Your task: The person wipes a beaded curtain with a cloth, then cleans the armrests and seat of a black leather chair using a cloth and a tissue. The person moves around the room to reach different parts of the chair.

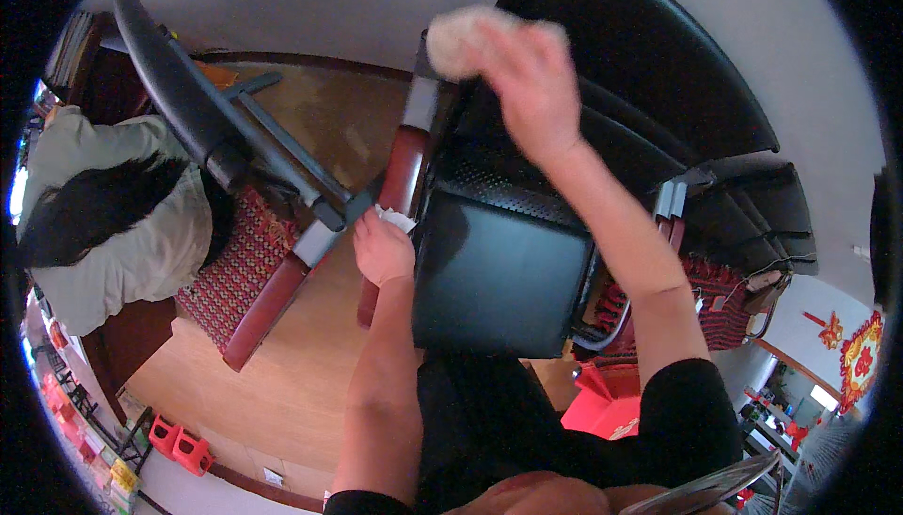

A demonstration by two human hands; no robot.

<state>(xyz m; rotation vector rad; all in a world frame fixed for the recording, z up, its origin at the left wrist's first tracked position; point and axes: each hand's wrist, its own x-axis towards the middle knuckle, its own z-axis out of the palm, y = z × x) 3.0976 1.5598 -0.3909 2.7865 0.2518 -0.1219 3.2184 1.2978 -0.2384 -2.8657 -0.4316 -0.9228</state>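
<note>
In my right hand (540,85) is a wadded whitish cloth (458,42), raised by the black padded backrest (635,35) of a reclining chair. Both hand and cloth are blurred. My left hand (384,250) grips a crumpled white tissue or cloth (396,219) at the chair's reddish-brown armrest (405,169). Part of that armrest is hidden behind my hand and forearm. Between my arms lies the black seat cushion (501,275), with a perforated metal strip (504,187) behind it.
A second chair (183,92) stands at the left, and a person (106,211) in a pale top sits beside it. A red woven mat (240,268) lies there. More black seats (755,211) continue at right. Red plastic stools (180,444) stand at lower left.
</note>
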